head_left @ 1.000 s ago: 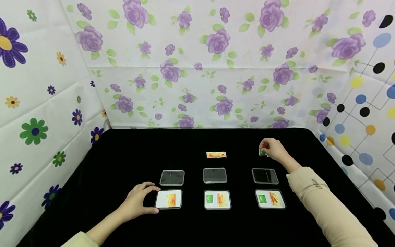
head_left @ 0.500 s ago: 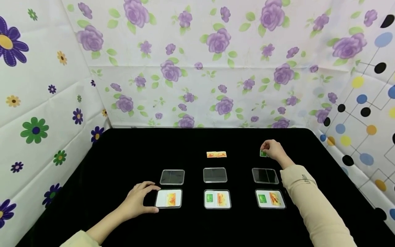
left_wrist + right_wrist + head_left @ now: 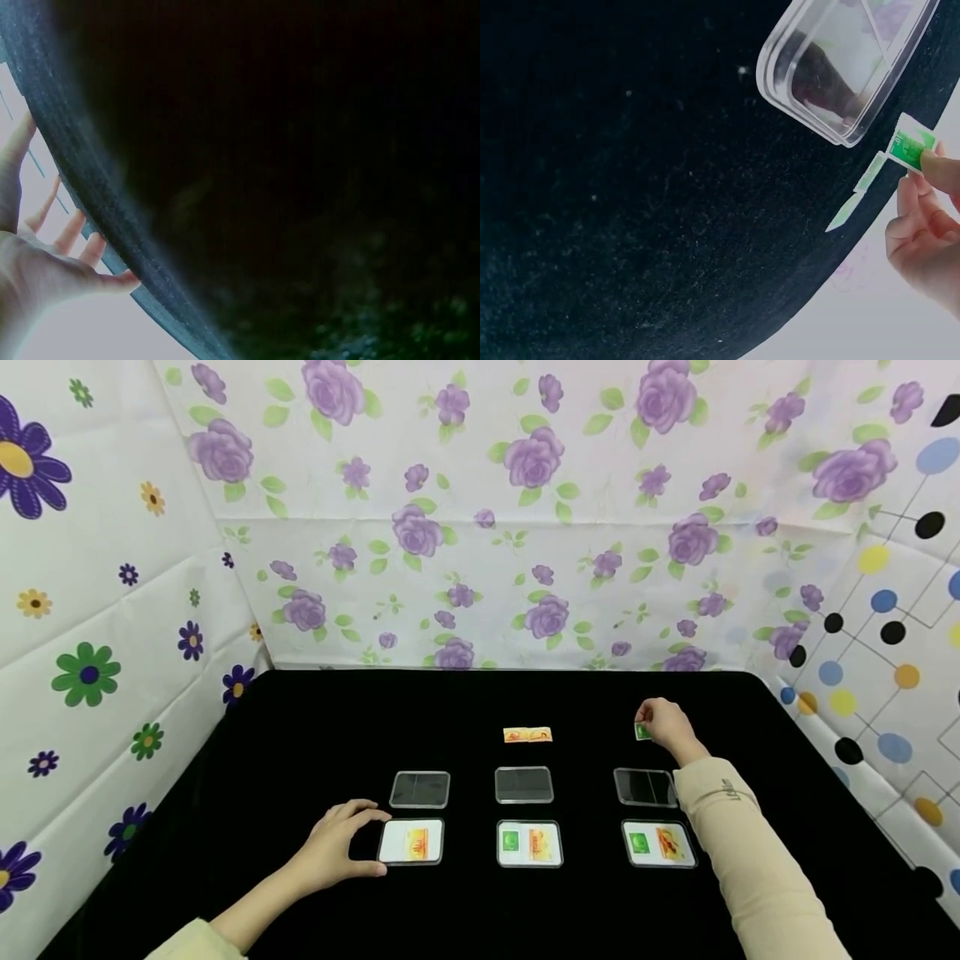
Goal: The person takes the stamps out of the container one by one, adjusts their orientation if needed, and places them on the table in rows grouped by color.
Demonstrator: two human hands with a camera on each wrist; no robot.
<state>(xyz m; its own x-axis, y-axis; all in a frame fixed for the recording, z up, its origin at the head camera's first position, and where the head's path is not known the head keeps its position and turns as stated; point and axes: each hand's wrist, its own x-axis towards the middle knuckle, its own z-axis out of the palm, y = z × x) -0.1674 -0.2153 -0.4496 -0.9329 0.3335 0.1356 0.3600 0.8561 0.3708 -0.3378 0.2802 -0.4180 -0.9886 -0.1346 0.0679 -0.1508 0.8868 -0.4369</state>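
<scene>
At the table's far right, my right hand (image 3: 667, 727) pinches a small green stamp (image 3: 907, 145) between thumb and fingers. In the right wrist view the stamp is lifted at one side, and more green stamps (image 3: 868, 172) lie beside it on the black cloth. My left hand (image 3: 330, 849) rests at the near left, thumb and forefinger spread at the left corners of a clear case (image 3: 392, 842). That case holds a white card with one orange stamp (image 3: 417, 844). The left wrist view shows this hand's fingers extended, without the case.
Two more cases, middle (image 3: 529, 858) and right (image 3: 657, 860), each hold a green and an orange stamp. Behind the row lie clear covers, left (image 3: 420, 790), middle (image 3: 523, 785) and right (image 3: 643, 787). Orange stamps (image 3: 527, 735) lie at the back middle. Patterned cloth walls surround the black table.
My right hand has shifted slightly to the right with the green stamp, and its forearm has swung inward to the left. My left hand has stayed at the case.
</scene>
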